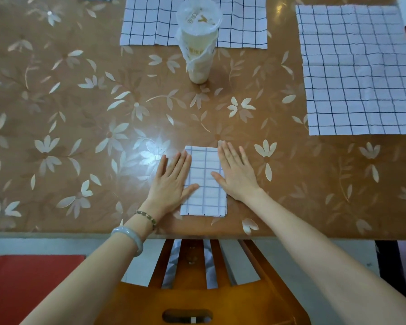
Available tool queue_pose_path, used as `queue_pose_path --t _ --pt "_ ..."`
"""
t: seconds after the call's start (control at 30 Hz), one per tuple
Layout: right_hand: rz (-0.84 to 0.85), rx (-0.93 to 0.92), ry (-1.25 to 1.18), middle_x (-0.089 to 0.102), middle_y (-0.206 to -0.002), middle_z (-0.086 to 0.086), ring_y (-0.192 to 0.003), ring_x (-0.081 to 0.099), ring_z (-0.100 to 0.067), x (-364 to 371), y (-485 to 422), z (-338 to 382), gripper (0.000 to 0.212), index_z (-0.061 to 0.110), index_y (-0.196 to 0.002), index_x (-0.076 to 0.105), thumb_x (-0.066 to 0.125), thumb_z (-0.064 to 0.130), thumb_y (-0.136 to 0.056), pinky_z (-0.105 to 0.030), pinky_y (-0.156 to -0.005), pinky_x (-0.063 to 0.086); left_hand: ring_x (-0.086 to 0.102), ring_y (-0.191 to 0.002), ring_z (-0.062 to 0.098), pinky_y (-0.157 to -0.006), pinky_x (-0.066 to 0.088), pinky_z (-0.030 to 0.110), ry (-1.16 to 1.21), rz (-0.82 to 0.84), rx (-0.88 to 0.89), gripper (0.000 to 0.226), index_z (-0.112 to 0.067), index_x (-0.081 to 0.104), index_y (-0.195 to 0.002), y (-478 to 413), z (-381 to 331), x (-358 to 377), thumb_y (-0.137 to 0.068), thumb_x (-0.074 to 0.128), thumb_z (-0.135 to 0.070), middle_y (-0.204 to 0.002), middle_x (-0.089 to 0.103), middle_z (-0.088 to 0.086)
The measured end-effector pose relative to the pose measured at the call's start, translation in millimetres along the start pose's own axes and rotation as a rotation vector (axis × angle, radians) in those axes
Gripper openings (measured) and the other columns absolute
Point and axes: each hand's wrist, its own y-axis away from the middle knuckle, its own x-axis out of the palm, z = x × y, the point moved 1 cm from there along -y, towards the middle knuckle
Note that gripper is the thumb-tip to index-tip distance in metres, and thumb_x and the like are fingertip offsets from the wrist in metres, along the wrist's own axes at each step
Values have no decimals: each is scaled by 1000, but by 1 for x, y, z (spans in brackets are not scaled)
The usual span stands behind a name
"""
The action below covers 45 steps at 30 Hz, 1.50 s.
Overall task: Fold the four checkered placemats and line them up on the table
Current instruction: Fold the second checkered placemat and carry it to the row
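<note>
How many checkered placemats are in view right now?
3: folded placemat under both hands near the front edge, flat placemat at right, another placemat behind the cup. The fourth isn't visible.

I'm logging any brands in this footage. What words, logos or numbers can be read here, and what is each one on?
Lid of the plastic cup: gold print with a "Y"-like mark, the characters beside it too blurred to read.
Side of the cup: more gold characters, also too blurred to read.
Placemats, table, chair: no text visible.
</note>
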Motion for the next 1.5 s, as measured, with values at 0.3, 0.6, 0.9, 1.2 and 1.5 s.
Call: queue_pose_path --t 0.3,0.6,0.9,1.2,1.5 --pt "-57 -144 26 19 -154 -15 -145 14 -24 -1 47 27 74 2 -146 18 16 55 -95 -47 -115 8 11 -148 26 -119 9 49 -32 -90 195 68 0 21 -150 35 -5 -2 -103 8 -48 -158 18 17" --pt "96 -162 53 18 -155 -12 -145 10 -21 11 56 3 77 6 -148 17 16 60 -94 -49 -115 9 13 -148 26 -116 16 54 -27 -1 175 68 -2 25 -149 43 -1 11 -103 9 -48 -157 21 15" --pt "-235 -29 -584 61 -105 -13 -106 53 -32 -42 5 3 24 1 -96 71 52 16 -93 -40 -91 44 35 -139 27 -116 17 41 159 -97 46 63 -6 47 -138 34 -12 -4 -95 31 -50 -147 44 9" --pt "-108 55 -436 55 -102 -7 -101 47 -27 -42 -41 10 25 12 -107 68 60 20 -86 -33 -90 35 42 -107 28 -90 34 30 716 -174 -490 29 -7 58 -103 -10 -33 -28 -78 70 -16 -117 50 9" --pt "-29 65 -530 50 -111 -4 -107 41 -21 -47 -43 6 44 23 -125 58 66 20 -82 -30 -94 30 57 -82 19 -61 41 29 971 -44 -629 32 -19 42 -99 -23 -46 -49 -78 55 0 -92 58 -3"
